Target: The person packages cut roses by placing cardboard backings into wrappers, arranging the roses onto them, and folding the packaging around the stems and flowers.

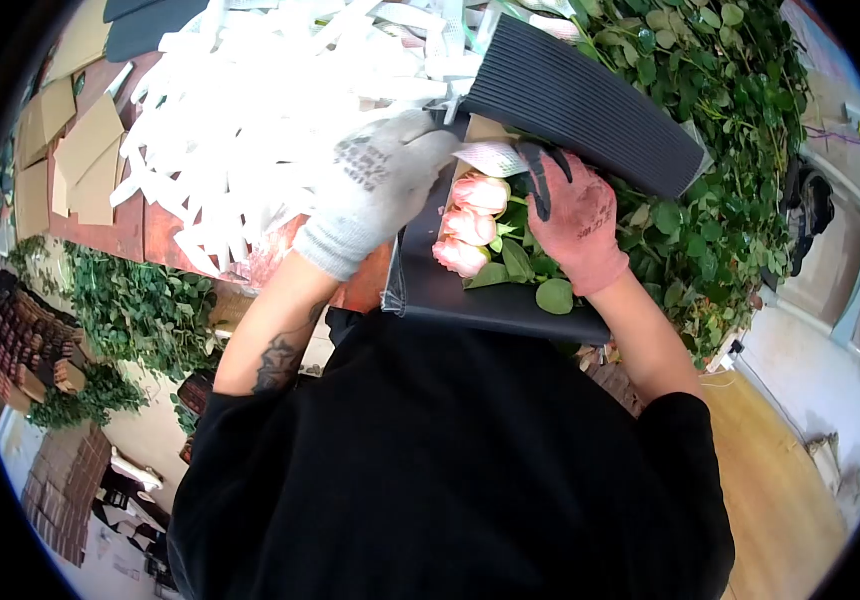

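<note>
**On a dark board (510, 318), three pink roses lay in a row**

Just beyond the person's black top (450, 450), the roses (470, 226) lay heads leftward, leaves showing beside them. They looked light, soft and easily bruised; the stems, probably firmer and perhaps thorny, promised the better hold, below the heads. The red-gloved right hand (575, 210) bent its fingers at one end of a printed paper strip (493, 158); the grey-gloved left hand (395, 155) curled near the other. Whether either gripped it could not be told. Farther off stood a ribbed black panel (580, 105), then piled white strips (250, 110) on the red surface (115, 235).
</note>
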`<state>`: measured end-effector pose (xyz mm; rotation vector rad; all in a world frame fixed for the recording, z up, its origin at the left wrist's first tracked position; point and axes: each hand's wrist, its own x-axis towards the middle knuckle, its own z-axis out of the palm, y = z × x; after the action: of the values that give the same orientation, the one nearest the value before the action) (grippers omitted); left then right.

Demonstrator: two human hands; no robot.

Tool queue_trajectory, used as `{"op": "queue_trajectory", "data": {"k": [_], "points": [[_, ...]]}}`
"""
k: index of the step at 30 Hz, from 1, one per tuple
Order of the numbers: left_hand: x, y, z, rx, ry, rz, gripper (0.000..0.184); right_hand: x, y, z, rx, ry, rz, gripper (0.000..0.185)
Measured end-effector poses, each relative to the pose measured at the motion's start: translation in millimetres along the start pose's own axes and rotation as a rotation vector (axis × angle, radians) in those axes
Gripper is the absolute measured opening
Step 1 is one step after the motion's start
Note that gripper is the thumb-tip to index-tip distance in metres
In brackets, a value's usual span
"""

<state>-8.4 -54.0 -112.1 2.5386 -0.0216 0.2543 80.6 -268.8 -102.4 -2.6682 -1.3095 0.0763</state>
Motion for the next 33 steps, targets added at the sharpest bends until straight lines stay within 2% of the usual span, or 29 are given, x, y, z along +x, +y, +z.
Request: {"op": "queue_trajectory", "data": {"k": [2, 3, 4, 6, 8, 9, 11, 12, 16, 18, 19, 20, 21, 22, 23, 25, 26, 28, 29, 30, 32, 33], "points": [[-7, -6, -5, -0.089, 0.074, -0.004, 0.019, -1, 2, 3, 0.008, 0.009, 0.006, 0.038], [-11, -7, -10, -0.050, -0.003, -0.098, 0.025, -2, 4, 6, -0.021, -0.006, 0.005, 0.041], [-13, -13, -18, -0.048, -0.012, -0.089, 0.025, -5, 5, 8, -0.049, -0.022, 0.003, 0.043], [-15, -28, -39, 0.052, 0.047, -0.344, 0.032, -7, 4, 7, -0.052, -0.010, 0.004, 0.043], [-26, -29, -54, 0.040, 0.068, -0.281, 0.036, -5, 1, 1, -0.054, 0.000, -0.007, 0.043], [-28, -8, -65, -0.171, -0.075, -0.339, 0.042, -1, -2, -3, -0.042, -0.009, 0.007, 0.041], [-11, 46, -81, -0.217, -0.299, -0.111, 0.044, 1, -5, -4, -0.020, -0.025, 0.002, 0.039], [-16, 53, -66, 0.000, -0.348, 0.085, 0.046, -1, -4, -4, -0.032, -0.014, 0.000, 0.039], [-12, 63, -40, -0.024, -0.505, 0.032, 0.057, 5, -5, -11, -0.034, -0.046, 0.006, 0.039], [-20, 60, -32, -0.036, -0.412, 0.095, 0.056, 3, 0, -17, -0.072, -0.041, -0.044, 0.034], [-15, 55, -31, -0.054, -0.307, 0.182, 0.056, 4, -2, -19, -0.140, -0.180, 0.005, 0.025], [-8, 55, -34, 0.079, -0.327, 0.242, 0.053, 3, 2, -6, -0.140, -0.091, -0.051, 0.019], [-6, 53, -36, -0.059, -0.347, 0.232, 0.052, 8, 5, -8, -0.203, -0.037, -0.011, 0.019], [6, 60, -43, -0.094, -0.399, 0.163, 0.049, 10, 1, -9, -0.192, -0.109, -0.051, 0.026], [12, 62, -43, -0.064, -0.385, 0.137, 0.056, 5, 0, -5, -0.164, -0.189, -0.088, 0.033], [13, 59, -31, 0.029, -0.450, 0.118, 0.058, -14, 4, -4, 0.250, -0.056, -0.145, 0.034], [14, 59, -25, 0.056, -0.451, 0.125, 0.058, -15, 0, -54, 0.053, 0.050, -0.245, 0.033], [13, 57, -26, 0.096, -0.453, 0.137, 0.059, 9, 17, -120, 0.167, 0.138, -0.292, 0.034], [14, 59, -29, 0.046, -0.466, 0.088, 0.056, 23, 41, -124, 0.271, 0.195, -0.224, 0.033], [13, 61, -32, -0.004, -0.481, 0.043, 0.054, 44, 71, -124, 0.175, 0.389, -0.241, 0.032], [12, 58, -27, -0.070, -0.477, -0.004, 0.054, 91, 125, -125, 0.055, 0.389, 0.109, 0.028], [11, 56, -23, -0.018, -0.462, 0.047, 0.055, 118, 164, -116, 0.137, 0.353, 0.144, 0.024]]}}
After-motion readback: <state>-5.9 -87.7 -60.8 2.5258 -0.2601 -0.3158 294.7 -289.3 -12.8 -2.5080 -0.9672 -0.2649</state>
